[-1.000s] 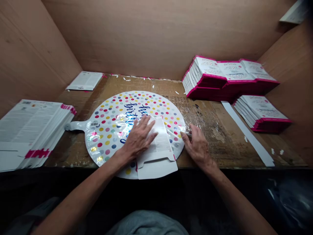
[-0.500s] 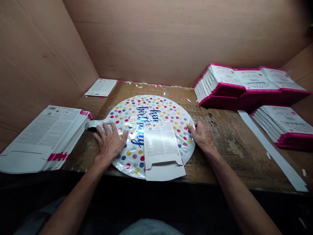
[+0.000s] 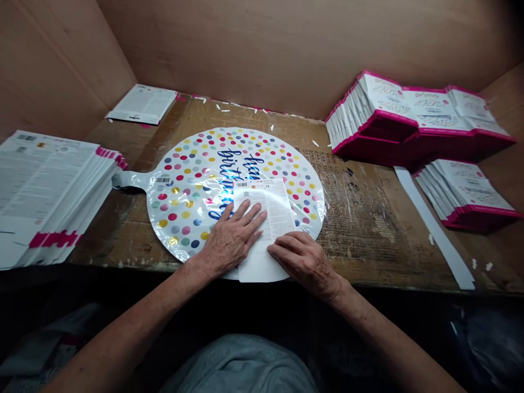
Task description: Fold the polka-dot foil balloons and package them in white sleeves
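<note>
A round foil balloon (image 3: 192,164) with coloured dots and blue "birthday" lettering lies flat, its tail to the left. On its near part rests a white printed card packet (image 3: 278,199), one end at the balloon's near edge. My left hand (image 3: 233,234) lies over the packet's left side, palm down, with fingers spread. At the packet's right side, my right hand (image 3: 307,262) has its fingers curled and pressed together on the card edge. The hands cover part of the packet, including its flap.
Overlapping packets (image 3: 49,191) lie at left, with another packet (image 3: 143,103) behind. Pink-edged packets (image 3: 434,109) stand in rows at back right, with a smaller stack (image 3: 475,188) nearer. A white strip (image 3: 434,226) crosses the cardboard-covered table (image 3: 368,224). Wooden walls enclose the back and sides.
My left hand has moved right from the balloon's tail side onto the packet. My right hand has left the balloon's right edge and come to the packet's side. The view has shifted.
</note>
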`<control>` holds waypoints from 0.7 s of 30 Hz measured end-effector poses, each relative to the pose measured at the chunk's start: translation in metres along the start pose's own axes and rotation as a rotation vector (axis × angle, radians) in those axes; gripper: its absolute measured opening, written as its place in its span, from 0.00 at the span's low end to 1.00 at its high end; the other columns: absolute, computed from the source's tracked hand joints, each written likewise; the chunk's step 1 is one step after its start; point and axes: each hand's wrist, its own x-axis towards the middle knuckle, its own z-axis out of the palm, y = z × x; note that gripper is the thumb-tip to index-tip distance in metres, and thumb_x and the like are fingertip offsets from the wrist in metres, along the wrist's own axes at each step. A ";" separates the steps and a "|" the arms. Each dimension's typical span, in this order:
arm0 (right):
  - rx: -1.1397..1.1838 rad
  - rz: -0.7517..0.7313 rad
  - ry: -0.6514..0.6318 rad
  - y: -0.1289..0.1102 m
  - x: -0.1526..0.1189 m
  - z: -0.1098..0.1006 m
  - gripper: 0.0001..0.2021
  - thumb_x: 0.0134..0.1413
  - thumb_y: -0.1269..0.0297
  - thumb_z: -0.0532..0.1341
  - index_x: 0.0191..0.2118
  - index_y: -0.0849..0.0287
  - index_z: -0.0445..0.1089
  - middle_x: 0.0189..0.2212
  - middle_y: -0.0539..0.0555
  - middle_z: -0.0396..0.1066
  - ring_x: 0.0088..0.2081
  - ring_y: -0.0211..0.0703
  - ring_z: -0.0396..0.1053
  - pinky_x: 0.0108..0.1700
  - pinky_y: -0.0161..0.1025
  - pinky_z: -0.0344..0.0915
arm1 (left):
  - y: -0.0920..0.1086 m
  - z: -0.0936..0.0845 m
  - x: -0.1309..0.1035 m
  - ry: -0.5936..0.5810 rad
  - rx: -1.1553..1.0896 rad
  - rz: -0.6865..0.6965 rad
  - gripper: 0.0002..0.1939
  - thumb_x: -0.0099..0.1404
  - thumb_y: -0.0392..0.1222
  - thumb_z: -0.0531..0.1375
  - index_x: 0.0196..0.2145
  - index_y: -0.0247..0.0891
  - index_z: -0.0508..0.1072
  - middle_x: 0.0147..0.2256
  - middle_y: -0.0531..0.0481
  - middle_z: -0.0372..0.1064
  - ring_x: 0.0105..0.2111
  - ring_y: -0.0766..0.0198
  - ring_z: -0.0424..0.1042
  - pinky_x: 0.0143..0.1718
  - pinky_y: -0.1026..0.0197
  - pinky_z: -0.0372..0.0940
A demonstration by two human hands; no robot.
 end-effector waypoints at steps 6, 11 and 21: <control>-0.107 0.004 -0.072 -0.006 0.009 0.003 0.11 0.67 0.70 0.53 0.36 0.61 0.72 0.32 0.55 0.72 0.35 0.44 0.65 0.40 0.42 0.63 | 0.000 -0.002 0.000 -0.021 -0.012 -0.020 0.23 0.74 0.44 0.46 0.62 0.38 0.63 0.65 0.44 0.56 0.66 0.46 0.52 0.64 0.37 0.48; -0.170 -0.045 -0.117 -0.003 0.018 0.005 0.13 0.67 0.65 0.53 0.33 0.61 0.70 0.30 0.55 0.70 0.34 0.45 0.63 0.39 0.43 0.59 | 0.001 -0.003 0.003 -0.028 -0.033 -0.039 0.23 0.73 0.44 0.47 0.62 0.39 0.64 0.64 0.43 0.57 0.66 0.47 0.52 0.64 0.38 0.48; -0.259 -0.045 -0.216 -0.003 0.020 0.004 0.13 0.66 0.63 0.53 0.32 0.61 0.68 0.30 0.58 0.70 0.33 0.48 0.64 0.38 0.44 0.59 | 0.005 -0.004 0.000 -0.053 -0.016 -0.006 0.23 0.73 0.45 0.46 0.62 0.42 0.63 0.65 0.45 0.56 0.66 0.49 0.51 0.64 0.36 0.46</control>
